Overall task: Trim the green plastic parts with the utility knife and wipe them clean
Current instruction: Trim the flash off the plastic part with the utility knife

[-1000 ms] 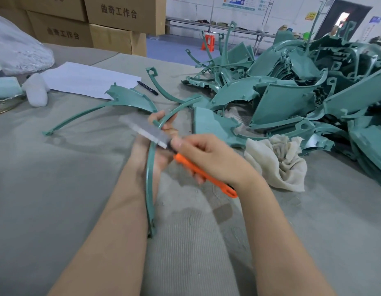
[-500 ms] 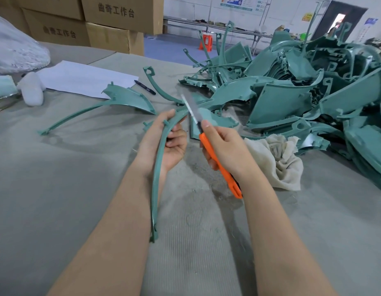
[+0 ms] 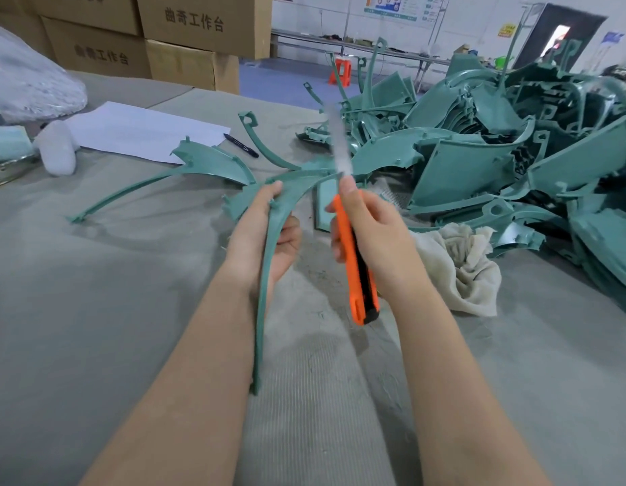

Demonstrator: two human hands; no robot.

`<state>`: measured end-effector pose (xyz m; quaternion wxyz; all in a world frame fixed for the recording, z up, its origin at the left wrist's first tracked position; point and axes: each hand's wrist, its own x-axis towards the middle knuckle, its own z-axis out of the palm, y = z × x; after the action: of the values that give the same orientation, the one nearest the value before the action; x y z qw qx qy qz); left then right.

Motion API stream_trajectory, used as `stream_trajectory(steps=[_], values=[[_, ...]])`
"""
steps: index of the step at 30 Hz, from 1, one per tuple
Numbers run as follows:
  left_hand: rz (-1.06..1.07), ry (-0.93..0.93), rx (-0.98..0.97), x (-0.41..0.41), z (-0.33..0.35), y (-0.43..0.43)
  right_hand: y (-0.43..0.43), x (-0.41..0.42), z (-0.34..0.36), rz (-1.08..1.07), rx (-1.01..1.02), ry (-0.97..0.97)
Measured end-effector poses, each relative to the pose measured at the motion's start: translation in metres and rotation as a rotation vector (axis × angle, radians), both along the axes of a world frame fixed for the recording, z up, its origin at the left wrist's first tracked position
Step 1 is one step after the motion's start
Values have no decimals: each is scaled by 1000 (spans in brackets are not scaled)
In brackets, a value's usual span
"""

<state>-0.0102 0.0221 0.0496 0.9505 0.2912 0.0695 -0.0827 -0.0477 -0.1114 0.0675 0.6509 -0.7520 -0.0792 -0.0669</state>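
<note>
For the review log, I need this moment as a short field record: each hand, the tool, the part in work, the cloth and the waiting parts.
left hand: grips the curved green part, raised off the table
right hand: grips the utility knife
blade: extended, pointing up and away, blurred; contact with the part cannot be told
cloth: crumpled on the table, right of the right hand
pile of green parts: heaped far right

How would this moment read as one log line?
left hand: holds green part | right hand: grips knife, blade out | rag: lying on table
</note>
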Motion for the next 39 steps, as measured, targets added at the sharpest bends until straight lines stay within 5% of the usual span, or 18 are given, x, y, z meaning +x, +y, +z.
stream_trajectory(steps=[3, 8, 17, 22, 26, 32, 39], values=[[114, 9, 205, 0, -1, -2, -5, 5, -3, -145, 89, 22], [332, 31, 563, -9, 5, -9, 3, 3, -1, -83, 49, 35], [475, -287, 751, -20, 11, -23, 2, 5, -2, -115, 179, 99], [449, -238, 721, -17, 11, -19, -1, 11, -5, -93, 304, 162], [322, -55, 635, -13, 10, -10, -20, 17, -10, -366, 1, 71], [-11, -45, 57, -9, 12, -7, -32, 20, -15, -496, -155, 31], [-237, -15, -77, -11, 13, -13, -22, 20, -19, -401, -269, -91]])
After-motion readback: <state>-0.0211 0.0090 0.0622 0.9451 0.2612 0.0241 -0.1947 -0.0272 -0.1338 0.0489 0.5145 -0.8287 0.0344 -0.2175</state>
